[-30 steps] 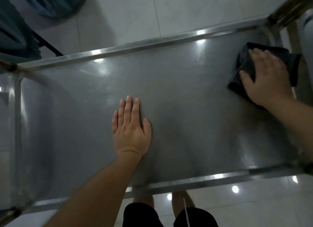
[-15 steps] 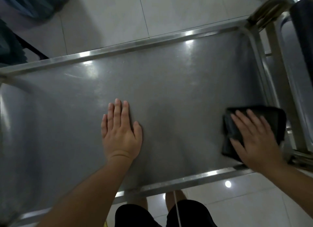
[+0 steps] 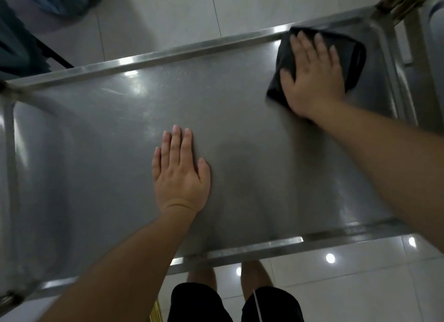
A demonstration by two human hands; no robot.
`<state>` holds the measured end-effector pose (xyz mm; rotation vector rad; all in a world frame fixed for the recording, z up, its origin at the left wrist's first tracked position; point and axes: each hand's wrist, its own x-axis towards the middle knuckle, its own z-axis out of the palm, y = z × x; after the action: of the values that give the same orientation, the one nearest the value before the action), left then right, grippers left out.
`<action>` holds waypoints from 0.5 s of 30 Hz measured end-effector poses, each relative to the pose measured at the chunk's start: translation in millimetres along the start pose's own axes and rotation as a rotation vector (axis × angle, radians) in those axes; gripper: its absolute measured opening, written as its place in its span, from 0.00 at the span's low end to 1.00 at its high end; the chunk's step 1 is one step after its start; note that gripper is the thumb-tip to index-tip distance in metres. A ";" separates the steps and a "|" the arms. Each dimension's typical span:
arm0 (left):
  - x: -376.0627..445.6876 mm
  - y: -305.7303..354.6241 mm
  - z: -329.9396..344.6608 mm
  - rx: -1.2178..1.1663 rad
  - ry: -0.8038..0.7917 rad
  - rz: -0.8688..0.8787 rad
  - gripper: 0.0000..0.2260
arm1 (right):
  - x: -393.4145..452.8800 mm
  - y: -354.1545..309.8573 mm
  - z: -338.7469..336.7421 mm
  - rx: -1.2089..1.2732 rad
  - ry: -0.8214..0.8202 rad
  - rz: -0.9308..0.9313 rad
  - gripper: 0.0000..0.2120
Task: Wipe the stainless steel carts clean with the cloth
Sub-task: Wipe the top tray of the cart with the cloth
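Note:
The stainless steel cart top [image 3: 101, 139] fills the head view, with raised rims along its far and near edges. A dark folded cloth [image 3: 355, 60] lies at the far right corner of the top, against the far rim. My right hand [image 3: 312, 74] presses flat on the cloth with its fingers straight and spread. My left hand [image 3: 180, 175] rests flat on the bare steel near the middle, fingers straight and together.
A second steel cart's frame and tube posts [image 3: 408, 45] stand just right of this one. White tiled floor [image 3: 168, 16] lies beyond the far rim. Dark teal fabric [image 3: 16, 40] hangs at the far left. My legs in black shorts [image 3: 235, 302] are below the near rim.
My right hand slid the cloth from the far right down to the near right edge, then back up to the far right corner. My left hand has stayed flat in place.

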<state>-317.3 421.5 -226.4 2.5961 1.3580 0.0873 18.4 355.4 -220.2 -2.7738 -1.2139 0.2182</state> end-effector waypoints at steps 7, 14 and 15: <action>-0.9 -2.5 0.0 -0.016 -0.013 -0.001 0.32 | -274.2 -15.8 15.2 -0.014 -0.108 -0.204 0.34; 0.1 -3.6 2.4 -0.014 -0.039 0.012 0.32 | -240.1 -43.2 22.5 -0.014 -0.127 -0.220 0.35; 0.0 -3.8 2.3 -0.013 -0.046 0.012 0.32 | -214.1 -50.8 23.0 -0.015 -0.093 -0.220 0.34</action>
<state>-320.0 423.1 -229.4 2.5794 1.3218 0.0383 -165.9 232.9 -216.0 -2.6400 -1.5358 0.3222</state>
